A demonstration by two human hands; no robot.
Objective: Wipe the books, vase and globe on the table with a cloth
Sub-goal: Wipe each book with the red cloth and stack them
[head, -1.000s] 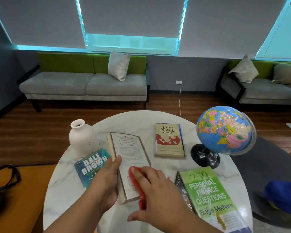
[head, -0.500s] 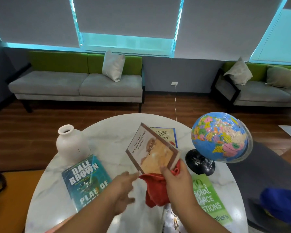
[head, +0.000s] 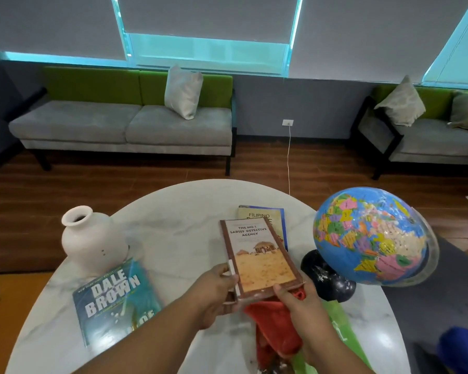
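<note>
paperback held over table

marble table (head: 179, 238): globe (head: 370, 236) at the right edge, vase (head: 92, 238) at the left edge. "ladies detective agency" paperback (head: 260, 255) raised over the near middle; judged light, bendy, best held at its near corners. left hand (head: 214, 292) grips the spine corner; right hand (head: 300, 300) pinches the other, red cloth (head: 276, 327) bunched beneath.

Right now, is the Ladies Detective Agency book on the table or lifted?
Lifted. Left hand and right hand grip the book at its near end, cover up, above the table; red cloth hangs under it.
</note>
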